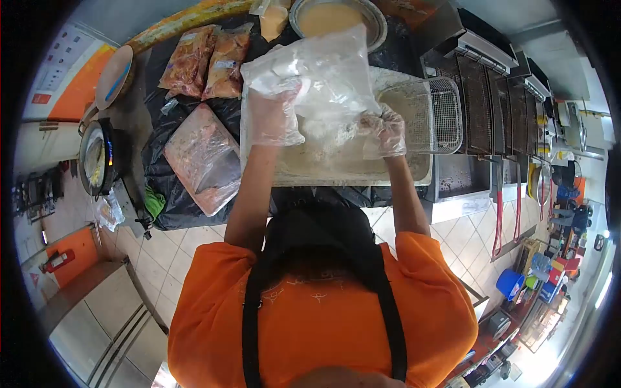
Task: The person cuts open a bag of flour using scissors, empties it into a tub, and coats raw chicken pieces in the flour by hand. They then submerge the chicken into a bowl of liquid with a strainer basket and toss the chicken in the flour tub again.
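My left hand (275,116), in a clear plastic glove, is closed on the left side of a clear plastic bag (323,64). On its right, my right hand (385,130), also gloved, pinches the bag's lower right edge. The bag is spread between both hands above a wide, shallow tray (304,179). White flour (330,134) shows just below the bag, over the tray; whether some is still inside the bag I cannot tell. A wire fry basket (445,116) rests across the tray's right end.
Two bags of marinated meat (187,61) lie at the back left, near a metal bowl (378,29) of beige liquid. A plastic-covered board (204,158) sits left of the tray. Fryers with red-handled baskets (497,220) stand right; a black pot (113,158) stands far left.
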Available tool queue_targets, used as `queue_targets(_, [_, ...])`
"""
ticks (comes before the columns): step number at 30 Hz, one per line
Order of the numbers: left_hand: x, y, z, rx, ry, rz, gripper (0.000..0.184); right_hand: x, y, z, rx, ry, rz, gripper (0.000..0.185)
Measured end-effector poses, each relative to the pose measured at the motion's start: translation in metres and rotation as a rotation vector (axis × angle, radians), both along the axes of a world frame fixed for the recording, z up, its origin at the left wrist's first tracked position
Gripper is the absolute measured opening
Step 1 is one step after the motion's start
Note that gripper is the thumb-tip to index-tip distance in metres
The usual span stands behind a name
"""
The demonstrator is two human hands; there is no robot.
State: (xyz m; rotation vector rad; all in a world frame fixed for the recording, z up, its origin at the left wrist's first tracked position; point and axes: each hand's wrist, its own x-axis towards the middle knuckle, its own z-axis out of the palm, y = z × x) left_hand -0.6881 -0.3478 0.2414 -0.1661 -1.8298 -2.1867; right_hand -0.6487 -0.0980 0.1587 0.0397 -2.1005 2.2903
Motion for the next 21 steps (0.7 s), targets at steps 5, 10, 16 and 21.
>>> queue_targets(5, [-0.007, -0.014, -0.028, 0.565, -0.08, -0.04, 0.04, -0.021, 0.003, 0.035, -0.008, -0.05, 0.112, 0.017])
queue_targets(10, [-0.001, -0.017, -0.004, 0.923, -0.332, 0.051, 0.055, -0.055, 0.002, 0.104, 0.255, -0.179, 0.221, 0.009])
queue_targets(16, [0.015, -0.01, -0.037, 1.289, -0.357, -0.341, 0.067, -0.098, -0.024, 0.18, 0.635, 0.302, 0.392, 0.02])
queue_targets(21, [0.024, 0.059, -0.1, 1.628, -0.458, -0.543, 0.061, -0.134, -0.113, 0.202, 1.357, 0.634, 0.518, 0.02])
